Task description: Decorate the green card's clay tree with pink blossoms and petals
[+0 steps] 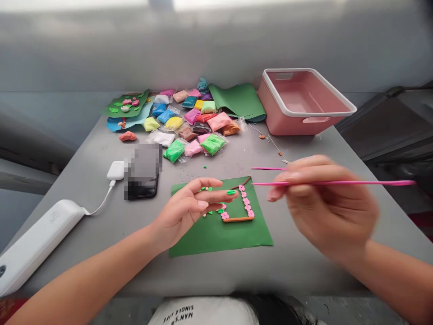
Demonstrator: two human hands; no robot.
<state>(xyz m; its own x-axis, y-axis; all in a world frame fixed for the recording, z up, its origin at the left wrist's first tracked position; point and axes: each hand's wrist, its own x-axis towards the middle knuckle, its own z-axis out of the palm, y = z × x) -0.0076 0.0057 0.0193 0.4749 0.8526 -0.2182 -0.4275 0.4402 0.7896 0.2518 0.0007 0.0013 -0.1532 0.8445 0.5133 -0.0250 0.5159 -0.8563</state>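
My left hand hovers over a green sheet, palm turned up and fingers stretched out. A small green clay leaf with ridges lies on one fingertip. To the right, my right hand pinches a thin pink modelling tool, its narrow tip pointing left toward the leaf. The sheet carries a frame of pink clay flowers, a brown clay strip along the bottom and a dark brown strip at the top. More small leaves and pink bits are partly hidden behind my left hand.
Several bags of coloured clay lie at the back. A pink bin stands back right, beside green sheets. A second pink tool rests behind my right hand. On the left are a phone and a white power strip with a charger.
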